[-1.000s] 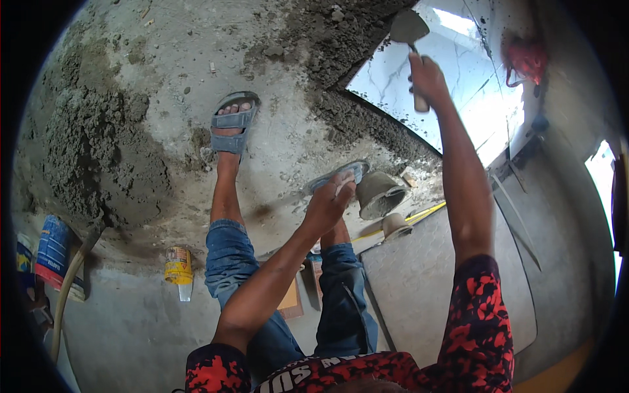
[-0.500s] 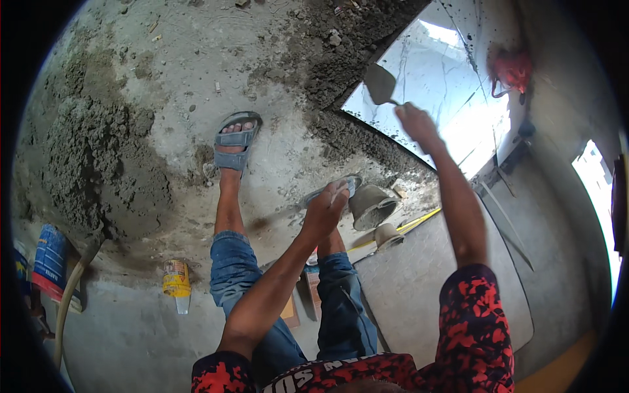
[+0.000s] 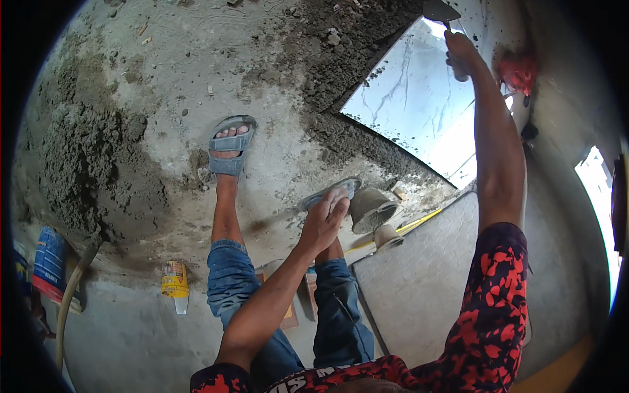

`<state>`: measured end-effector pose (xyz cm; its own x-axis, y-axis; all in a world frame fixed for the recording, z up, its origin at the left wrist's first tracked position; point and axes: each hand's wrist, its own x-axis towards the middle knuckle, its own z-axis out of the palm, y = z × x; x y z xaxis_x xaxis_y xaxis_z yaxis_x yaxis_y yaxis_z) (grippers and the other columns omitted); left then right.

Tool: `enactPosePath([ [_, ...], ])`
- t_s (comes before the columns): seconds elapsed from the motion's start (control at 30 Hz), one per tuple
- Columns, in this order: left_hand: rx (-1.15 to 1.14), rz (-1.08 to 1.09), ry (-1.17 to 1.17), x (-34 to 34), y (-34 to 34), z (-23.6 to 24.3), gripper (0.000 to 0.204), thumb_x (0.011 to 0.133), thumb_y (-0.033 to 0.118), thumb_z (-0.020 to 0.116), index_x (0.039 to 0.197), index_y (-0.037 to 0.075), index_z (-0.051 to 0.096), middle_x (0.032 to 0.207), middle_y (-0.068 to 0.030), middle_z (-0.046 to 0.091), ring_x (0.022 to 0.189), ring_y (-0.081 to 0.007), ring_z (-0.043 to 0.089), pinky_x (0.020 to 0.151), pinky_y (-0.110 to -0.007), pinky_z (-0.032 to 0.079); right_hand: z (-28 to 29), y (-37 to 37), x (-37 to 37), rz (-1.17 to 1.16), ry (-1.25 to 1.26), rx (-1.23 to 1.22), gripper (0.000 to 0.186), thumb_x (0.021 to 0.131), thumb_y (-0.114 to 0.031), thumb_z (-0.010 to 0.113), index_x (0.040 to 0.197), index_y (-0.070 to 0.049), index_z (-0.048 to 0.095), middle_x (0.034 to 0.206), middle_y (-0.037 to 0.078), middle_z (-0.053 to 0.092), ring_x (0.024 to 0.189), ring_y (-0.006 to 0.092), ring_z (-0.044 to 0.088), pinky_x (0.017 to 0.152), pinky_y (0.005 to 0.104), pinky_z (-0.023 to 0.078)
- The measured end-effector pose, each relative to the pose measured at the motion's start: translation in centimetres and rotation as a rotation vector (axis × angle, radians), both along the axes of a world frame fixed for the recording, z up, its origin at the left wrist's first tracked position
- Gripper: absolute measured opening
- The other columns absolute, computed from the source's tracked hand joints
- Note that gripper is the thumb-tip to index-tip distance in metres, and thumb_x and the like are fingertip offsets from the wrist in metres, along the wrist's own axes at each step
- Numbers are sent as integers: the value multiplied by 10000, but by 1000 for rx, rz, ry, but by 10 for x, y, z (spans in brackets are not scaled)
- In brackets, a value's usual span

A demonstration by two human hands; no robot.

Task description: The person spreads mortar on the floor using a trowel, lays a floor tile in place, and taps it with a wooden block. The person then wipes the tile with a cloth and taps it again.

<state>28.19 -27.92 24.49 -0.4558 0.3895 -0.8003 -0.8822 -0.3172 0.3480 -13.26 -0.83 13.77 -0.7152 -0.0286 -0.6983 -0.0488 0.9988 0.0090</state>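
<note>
My right hand is stretched far out to the upper right, wrapped round the handle of a trowel. The trowel's grey blade is at the top edge of the view, over the far part of a glossy white marbled tile. Dark mortar lies along the tile's left edges, and crumbs of it dot the surface. Low over my right sandal, my left hand has its fingers curled in. Whether anything is inside them is hidden.
A heap of wet mortar is at the left with a long wooden handle running from it. Two grey buckets lie by my right foot. A yellow container, a blue-and-red bag and a red bag are around.
My right hand has moved up and to the right with the trowel, from the tile's left corner to its far side. My left hand has shifted only slightly.
</note>
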Motion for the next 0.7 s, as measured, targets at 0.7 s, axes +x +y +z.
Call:
enactPosePath([
  [0.7, -30, -5, -35, 5, -1, -4, 504, 947, 336, 463, 1281, -39, 419, 1262, -199, 509, 1206, -250, 463, 1025, -327, 334, -14, -28, -2, -469, 92, -29, 468, 902, -381, 372, 892, 62, 525, 740, 160, 567, 604, 249, 568, 583, 409, 472],
])
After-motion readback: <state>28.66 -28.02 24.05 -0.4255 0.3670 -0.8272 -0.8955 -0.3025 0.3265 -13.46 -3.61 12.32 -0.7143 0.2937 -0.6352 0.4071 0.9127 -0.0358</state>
